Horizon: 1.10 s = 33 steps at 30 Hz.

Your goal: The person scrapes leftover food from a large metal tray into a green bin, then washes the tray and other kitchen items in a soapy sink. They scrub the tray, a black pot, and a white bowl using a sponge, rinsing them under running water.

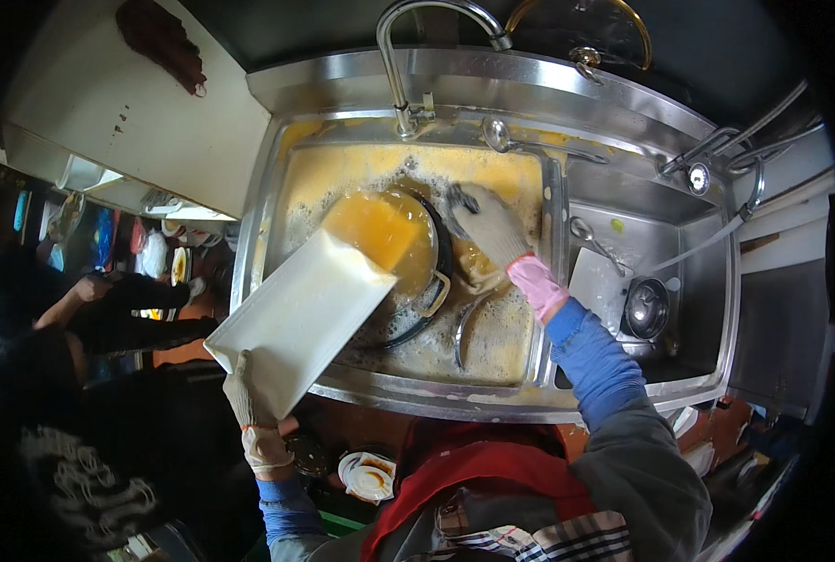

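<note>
My left hand (249,393), in a knit work glove, grips the near end of a white rectangular tub (305,316). The tub slants over the left sink basin (428,376), its far end over a metal pot (433,298). Orange liquid (372,228) lies at that end and in the pot. Beside the pot on the right is my right hand (488,221), in a knit glove with a pink cuff, low over the foamy water. Its fingertips look dark and blurred; whether they hold something I cannot tell. A curved metal rim (463,330) breaks the water below it.
A faucet (389,63) arches over the back edge, with a ladle (498,135) on the ledge. In the right basin (698,281) lie a metal bowl (646,308), a spoon (583,228) and a white board (593,281). Another person's arm (66,302) is at left.
</note>
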Each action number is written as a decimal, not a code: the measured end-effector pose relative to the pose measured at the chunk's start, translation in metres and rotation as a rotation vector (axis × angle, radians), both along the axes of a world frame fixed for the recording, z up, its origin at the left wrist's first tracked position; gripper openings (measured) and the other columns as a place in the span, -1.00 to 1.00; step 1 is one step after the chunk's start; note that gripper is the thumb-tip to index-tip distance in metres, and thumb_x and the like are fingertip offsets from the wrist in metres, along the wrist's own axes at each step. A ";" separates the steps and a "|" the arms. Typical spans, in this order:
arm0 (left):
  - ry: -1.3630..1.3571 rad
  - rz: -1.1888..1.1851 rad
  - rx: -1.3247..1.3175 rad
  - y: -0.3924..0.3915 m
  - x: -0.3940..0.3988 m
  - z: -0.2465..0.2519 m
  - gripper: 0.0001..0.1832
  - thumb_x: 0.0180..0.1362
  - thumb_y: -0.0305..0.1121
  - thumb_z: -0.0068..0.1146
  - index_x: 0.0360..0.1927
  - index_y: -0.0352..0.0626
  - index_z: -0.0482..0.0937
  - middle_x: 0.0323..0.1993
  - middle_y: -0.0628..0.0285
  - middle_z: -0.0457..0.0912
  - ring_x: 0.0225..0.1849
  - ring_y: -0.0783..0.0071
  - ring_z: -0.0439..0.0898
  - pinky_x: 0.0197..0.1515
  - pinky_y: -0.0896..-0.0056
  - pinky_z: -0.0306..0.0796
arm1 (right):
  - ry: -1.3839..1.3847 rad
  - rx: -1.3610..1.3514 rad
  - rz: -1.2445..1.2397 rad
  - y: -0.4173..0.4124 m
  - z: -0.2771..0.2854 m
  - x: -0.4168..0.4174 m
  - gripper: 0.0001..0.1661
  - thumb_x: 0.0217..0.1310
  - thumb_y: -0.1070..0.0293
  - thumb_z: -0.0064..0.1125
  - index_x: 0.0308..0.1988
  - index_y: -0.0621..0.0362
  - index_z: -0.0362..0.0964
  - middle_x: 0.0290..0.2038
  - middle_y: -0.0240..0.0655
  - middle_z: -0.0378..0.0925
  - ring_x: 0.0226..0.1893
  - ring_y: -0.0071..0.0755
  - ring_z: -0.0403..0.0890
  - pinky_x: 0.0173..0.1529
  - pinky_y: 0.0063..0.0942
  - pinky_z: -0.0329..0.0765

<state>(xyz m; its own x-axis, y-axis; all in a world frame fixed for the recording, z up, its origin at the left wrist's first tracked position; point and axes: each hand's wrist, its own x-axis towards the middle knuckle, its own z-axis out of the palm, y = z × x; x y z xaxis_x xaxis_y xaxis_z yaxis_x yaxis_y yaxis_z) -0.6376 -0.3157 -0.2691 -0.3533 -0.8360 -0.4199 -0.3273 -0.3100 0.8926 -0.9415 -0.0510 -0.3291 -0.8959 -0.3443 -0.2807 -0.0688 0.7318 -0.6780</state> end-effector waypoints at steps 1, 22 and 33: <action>-0.040 0.013 -0.026 0.003 -0.001 0.002 -0.57 0.14 -0.15 0.06 -0.17 -0.40 0.48 -0.34 0.17 0.55 -0.37 0.39 0.53 -0.33 0.41 0.40 | 0.071 -0.014 0.049 -0.012 0.008 -0.003 -0.46 0.12 0.08 0.03 0.09 0.00 0.31 -0.04 -0.18 0.47 -0.07 -0.24 0.54 0.01 -0.30 0.46; 0.190 0.213 -0.009 0.032 0.042 0.023 -0.68 0.19 -0.20 0.05 -0.20 -0.30 0.49 -0.43 0.31 0.52 -0.44 0.51 0.50 -0.41 0.52 0.37 | 0.165 0.263 0.688 0.034 -0.092 -0.001 -0.76 0.00 0.35 0.10 -0.33 0.29 0.53 -0.36 -0.15 0.58 -0.36 -0.20 0.59 -0.22 -0.31 0.52; 0.100 -0.173 -0.011 0.026 -0.079 -0.027 -0.56 0.02 -0.23 0.19 -0.28 -0.55 0.52 -0.45 0.06 0.58 -0.47 0.34 0.56 -0.41 0.38 0.44 | -0.591 -0.686 0.149 -0.095 0.135 0.103 -0.64 0.27 0.16 0.00 -0.10 0.21 0.45 -0.60 -0.45 0.44 -0.61 -0.61 0.42 -0.56 -0.67 0.41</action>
<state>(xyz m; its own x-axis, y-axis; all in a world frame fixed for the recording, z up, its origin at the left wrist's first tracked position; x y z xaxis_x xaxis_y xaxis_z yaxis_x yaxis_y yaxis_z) -0.7163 -0.2899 -0.2961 -0.5311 -0.7637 -0.3670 -0.2845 -0.2472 0.9262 -0.8388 -0.1460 -0.1943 -0.6046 -0.7050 -0.3708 0.3661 0.1675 -0.9154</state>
